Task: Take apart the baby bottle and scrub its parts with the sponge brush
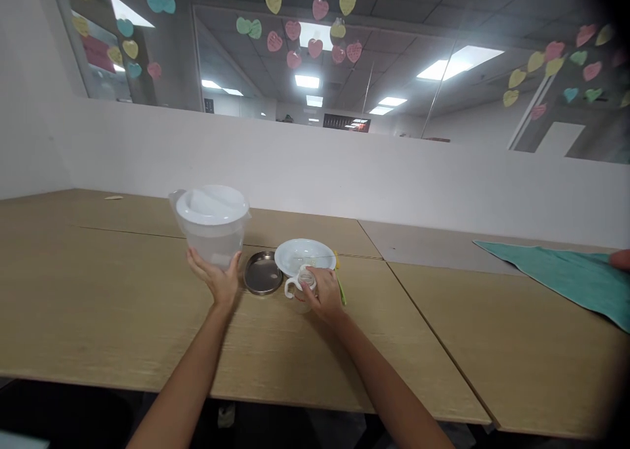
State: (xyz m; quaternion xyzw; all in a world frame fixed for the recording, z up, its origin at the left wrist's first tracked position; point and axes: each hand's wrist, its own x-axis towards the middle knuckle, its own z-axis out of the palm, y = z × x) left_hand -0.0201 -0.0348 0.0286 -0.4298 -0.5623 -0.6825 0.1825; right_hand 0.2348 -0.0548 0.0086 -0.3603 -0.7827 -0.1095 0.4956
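On the glass at far left, heart-shaped notes (130, 48) are seen stuck above the wall. Below them, a thin pale piece (113, 197) is seen lying toward the back of the worktop (123, 291). Next comes the clear pitcher (216, 239), topped by a white lid (212, 205). It is clamped low down by the left hand (216, 279), with fingers and thumb set on opposite sides; whether its base is borne by the worktop cannot be told. Just right of that hand, a round metal pan (263, 275) is placed, its edge partly overlapped in view by a pale bowl (305, 249). In front of the bowl, a small clear jar with a white handle (289, 287) is gripped near its top by the right hand (325, 291). Behind that hand, a slim green item (343, 291) is partly hidden. Well apart to the right, a teal cloth (556, 265) is spread on the worktop, and at its far side part of another person's hand (621, 260) is cut off by the picture's edge.
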